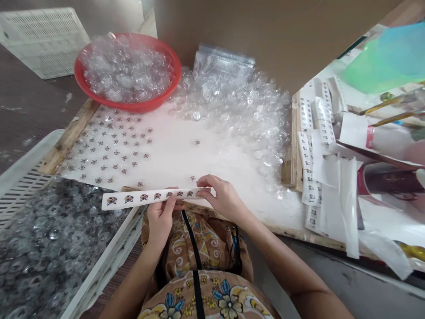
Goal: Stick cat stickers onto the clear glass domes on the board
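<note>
A white strip of stickers [127,200] printed with a row of small animal faces lies across both hands at the table's front edge. My left hand [161,215] grips it near the middle, thumb on top and fingers underneath. At the strip's right end, my right hand [217,193] has thumb and index finger close together at the edge; whether a sticker is between them is too small to see. Beyond the hands, rows of round clear pieces bearing the same face [124,142] cover the left of the white tabletop [172,153].
A red basin [144,105] heaped with clear round pieces stands back left. Loose clear pieces [262,115] spread beneath a brown cardboard box [252,31]. More sticker strips [307,164] lie right, past a wooden rail [294,150]. A white crate [99,270] of pieces sits lower left.
</note>
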### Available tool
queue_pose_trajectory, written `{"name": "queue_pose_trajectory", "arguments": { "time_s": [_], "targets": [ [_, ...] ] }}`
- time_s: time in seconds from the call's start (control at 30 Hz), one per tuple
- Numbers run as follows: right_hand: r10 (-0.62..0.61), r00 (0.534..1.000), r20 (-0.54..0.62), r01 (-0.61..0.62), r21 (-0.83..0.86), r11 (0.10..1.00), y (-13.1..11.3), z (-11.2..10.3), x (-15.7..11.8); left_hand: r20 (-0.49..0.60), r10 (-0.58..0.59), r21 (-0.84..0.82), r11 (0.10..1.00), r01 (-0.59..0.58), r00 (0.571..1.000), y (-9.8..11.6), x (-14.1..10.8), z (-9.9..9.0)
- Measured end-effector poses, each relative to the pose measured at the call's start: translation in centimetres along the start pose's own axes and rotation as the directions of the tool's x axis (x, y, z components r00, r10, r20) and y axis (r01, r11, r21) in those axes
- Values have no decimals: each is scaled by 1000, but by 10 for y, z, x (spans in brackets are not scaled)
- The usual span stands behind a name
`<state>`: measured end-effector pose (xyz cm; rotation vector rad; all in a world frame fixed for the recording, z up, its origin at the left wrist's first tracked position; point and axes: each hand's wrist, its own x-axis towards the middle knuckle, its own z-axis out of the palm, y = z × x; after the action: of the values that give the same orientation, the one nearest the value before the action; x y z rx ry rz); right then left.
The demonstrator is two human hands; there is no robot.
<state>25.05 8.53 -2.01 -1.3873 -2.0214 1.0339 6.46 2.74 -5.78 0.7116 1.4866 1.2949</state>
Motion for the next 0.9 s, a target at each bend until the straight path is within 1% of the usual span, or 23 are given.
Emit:
{"name": "queue_pose_trajectory", "arguments": {
  "time_s": [0.13, 0.2, 0.27, 0.33, 0.37, 0.43, 0.47, 0.57, 0.7, 0.8, 0.9],
  "targets": [
    [-126, 989, -83, 125, -22, 992, -1, -2, -2, 2, -13, -50, 999, 13, 1000, 2, 0, 2],
    [-134, 982, -130, 137, 15, 990, 4, -9, 2, 0, -21, -72, 997, 21, 1000, 3, -1, 3],
    [-55, 979, -198, 69, 65, 995, 14, -20, 11, 3, -25, -89, 996, 25, 1000, 4, -1, 3],
    [91, 959, -267, -65, 103, 993, 27, -32, 23, 12, -21, -106, 994, 23, 1000, 5, -1, 3],
    [165, 946, -281, -137, 115, 984, 33, -37, 29, 16, -21, -114, 993, 22, 1000, 5, 0, 3],
    [266, 931, -250, -244, 115, 963, 43, -43, 39, 18, -21, -121, 992, 23, 1000, 6, 0, 3],
    [285, 932, -225, -269, 100, 958, 47, -45, 42, 20, -22, -121, 992, 25, 1000, 7, 0, 3],
    [282, 943, -177, -283, 23, 959, 49, -43, 46, 21, -23, -119, 993, 25, 1000, 8, 0, 3],
    [303, 938, -169, -314, -43, 948, 47, -39, 49, 21, -11, -120, 993, 13, 1000, 7, 1, 3],
    [325, 930, -173, -342, -77, 937, 47, -36, 51, 44, -9, -131, 991, 15, 999, 4, 1, 1],
    [307, 942, -137, -326, -149, 934, 45, -30, 53, 61, -16, -130, 991, 24, 998, 1, 2, 0]
  ]
}}
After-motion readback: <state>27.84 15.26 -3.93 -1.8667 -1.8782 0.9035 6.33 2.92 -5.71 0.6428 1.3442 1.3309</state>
